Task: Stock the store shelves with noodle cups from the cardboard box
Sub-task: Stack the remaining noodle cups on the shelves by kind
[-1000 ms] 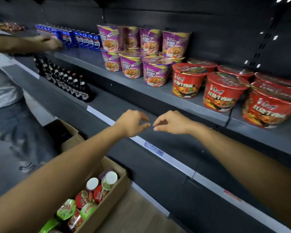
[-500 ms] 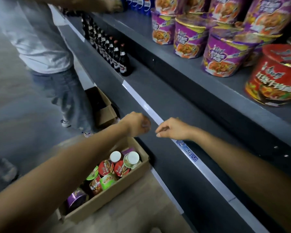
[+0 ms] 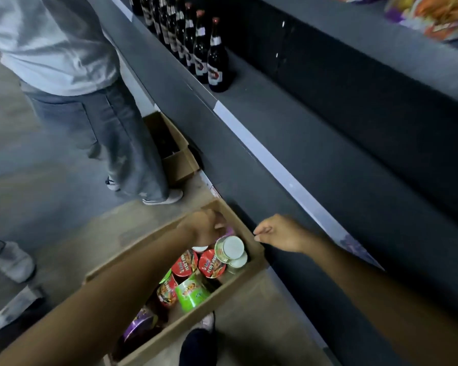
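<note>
The left hand (image 3: 204, 228) reaches down into the far end of an open cardboard box (image 3: 143, 247) on the floor. Its fingers are curled over the cups there. Whether they have hold of one cannot be told, because the hand hides what lies under it.

The right hand (image 3: 278, 233) hangs just beside the box's far right corner, close to the left hand but apart from it. Its fingers are curled in, thumb against fingertip, with nothing in them.

The noodle cups lie jumbled in the box. Just below the left hand, a pale cup (image 3: 229, 249) lies on its side with its white base up. Beside it are two red cups (image 3: 212, 262), then a green cup (image 3: 192, 291) nearer the viewer, and a purple cup (image 3: 140, 323) at the near end. The toe of the wearer's shoe (image 3: 206, 320) shows against the box's near wall.

To the right of the box runs a dark grey shelf (image 3: 328, 167) with a white strip (image 3: 262, 154) along its front edge. At its far end a row of dark bottles (image 3: 217, 62) stands upright. Above it is a higher shelf (image 3: 381, 48), and blurred purple and orange packs (image 3: 434, 14) sit on it in the top right corner.

To the left, another person (image 3: 64, 48) in a white shirt and jeans stands at the shelves. A second cardboard box (image 3: 180, 162) sits open on the floor by their feet, against the shelf base.
</note>
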A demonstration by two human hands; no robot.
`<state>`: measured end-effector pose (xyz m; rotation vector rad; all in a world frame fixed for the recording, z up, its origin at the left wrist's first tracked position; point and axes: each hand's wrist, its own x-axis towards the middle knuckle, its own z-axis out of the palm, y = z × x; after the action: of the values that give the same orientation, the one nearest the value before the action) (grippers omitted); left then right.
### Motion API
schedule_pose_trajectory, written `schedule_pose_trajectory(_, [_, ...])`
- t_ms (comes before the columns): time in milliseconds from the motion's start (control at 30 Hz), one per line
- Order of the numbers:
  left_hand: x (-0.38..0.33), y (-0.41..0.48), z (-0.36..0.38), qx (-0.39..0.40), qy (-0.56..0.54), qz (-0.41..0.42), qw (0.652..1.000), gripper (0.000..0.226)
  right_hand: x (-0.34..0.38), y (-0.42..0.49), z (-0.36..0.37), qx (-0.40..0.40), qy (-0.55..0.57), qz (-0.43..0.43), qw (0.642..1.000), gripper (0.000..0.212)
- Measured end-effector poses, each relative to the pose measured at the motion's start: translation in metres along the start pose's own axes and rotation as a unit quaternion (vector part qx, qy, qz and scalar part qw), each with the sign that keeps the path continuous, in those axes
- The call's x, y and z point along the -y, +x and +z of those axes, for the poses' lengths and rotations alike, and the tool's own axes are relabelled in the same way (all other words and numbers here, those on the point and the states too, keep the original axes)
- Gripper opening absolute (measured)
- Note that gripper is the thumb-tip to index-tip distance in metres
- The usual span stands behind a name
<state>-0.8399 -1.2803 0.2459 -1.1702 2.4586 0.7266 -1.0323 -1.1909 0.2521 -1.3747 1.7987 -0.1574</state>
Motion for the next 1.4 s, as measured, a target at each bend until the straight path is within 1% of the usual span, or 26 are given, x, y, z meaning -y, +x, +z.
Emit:
schedule_pose_trajectory(33, [0.014,0.015,0.011,0.004,-0.006,-0.010,1.000,0.034,-0.005,0.018,0.007,-0.009,0.004,0.011,1.000,0.022])
schedule_pose_trajectory(100, [0.039,0.044,0.030,0.004,-0.023,-0.027,0.999,0.056,-0.016,0.054,0.023,-0.019,0.004,0.032,0.999,0.021])
schedule_pose_trajectory(133, [0.050,0.056,0.038,0.006,-0.037,-0.042,0.998,0.057,-0.022,0.071,0.031,-0.023,0.001,0.041,0.999,0.020])
schedule_pose_trajectory(200, [0.070,0.080,0.054,0.017,-0.051,-0.070,0.996,0.045,-0.036,0.104,0.047,-0.034,0.009,0.054,0.998,0.019])
schedule_pose_trajectory(267, [0.089,0.105,0.076,0.023,-0.077,-0.085,0.993,0.039,-0.048,0.134,0.063,-0.033,0.004,0.056,0.998,0.020])
schedule_pose_trajectory(333, [0.107,0.128,0.101,0.030,-0.103,-0.092,0.990,0.039,-0.060,0.165,0.080,-0.021,-0.009,0.052,0.998,0.024])
schedule_pose_trajectory(433, [0.126,0.161,0.143,0.039,-0.121,-0.102,0.987,0.042,-0.080,0.208,0.110,-0.003,-0.003,0.070,0.998,0.032])
schedule_pose_trajectory(500, [0.139,0.183,0.172,0.049,-0.126,-0.121,0.983,0.050,-0.095,0.234,0.133,0.007,0.009,0.090,0.996,0.034])
schedule_pose_trajectory(533, [0.144,0.192,0.186,0.061,-0.122,-0.125,0.983,0.055,-0.102,0.246,0.144,0.014,0.007,0.096,0.995,0.034])
schedule_pose_trajectory(633, [0.159,0.220,0.226,0.113,-0.115,-0.130,0.978,0.053,-0.118,0.280,0.173,0.031,-0.013,0.103,0.994,0.038])
schedule_pose_trajectory(700, [0.166,0.236,0.247,0.125,-0.125,-0.130,0.976,0.059,-0.129,0.303,0.192,0.042,-0.009,0.110,0.993,0.040])
schedule_pose_trajectory(800, [0.177,0.255,0.273,0.126,-0.158,-0.148,0.968,0.047,-0.147,0.336,0.217,0.053,-0.006,0.119,0.991,0.046])
schedule_pose_trajectory(900, [0.190,0.270,0.298,0.137,-0.174,-0.151,0.963,0.046,-0.165,0.358,0.236,0.063,-0.012,0.143,0.988,0.053])
schedule_pose_trajectory(1000, [0.198,0.284,0.316,0.141,-0.193,-0.164,0.957,0.045,-0.180,0.370,0.249,0.084,-0.026,0.145,0.986,0.062])
schedule_pose_trajectory(1033, [0.200,0.289,0.321,0.144,-0.197,-0.165,0.956,0.044,-0.185,0.371,0.252,0.089,-0.028,0.150,0.984,0.062])
schedule_pose_trajectory(1100, [0.203,0.296,0.330,0.155,-0.200,-0.161,0.954,0.044,-0.192,0.373,0.261,0.082,-0.021,0.169,0.982,0.053])
schedule_pose_trajectory(1200, [0.205,0.307,0.340,0.153,-0.211,-0.154,0.953,0.042,-0.198,0.375,0.271,0.011,0.009,0.187,0.982,0.029])
schedule_pose_trajectory(1233, [0.205,0.311,0.342,0.150,-0.226,-0.154,0.950,0.041,-0.199,0.376,0.272,-0.002,0.013,0.188,0.982,0.026])
schedule_pose_trajectory(1400, [0.202,0.325,0.353,0.152,-0.276,-0.151,0.937,0.040,-0.202,0.387,0.281,0.027,-0.013,0.194,0.981,0.017])
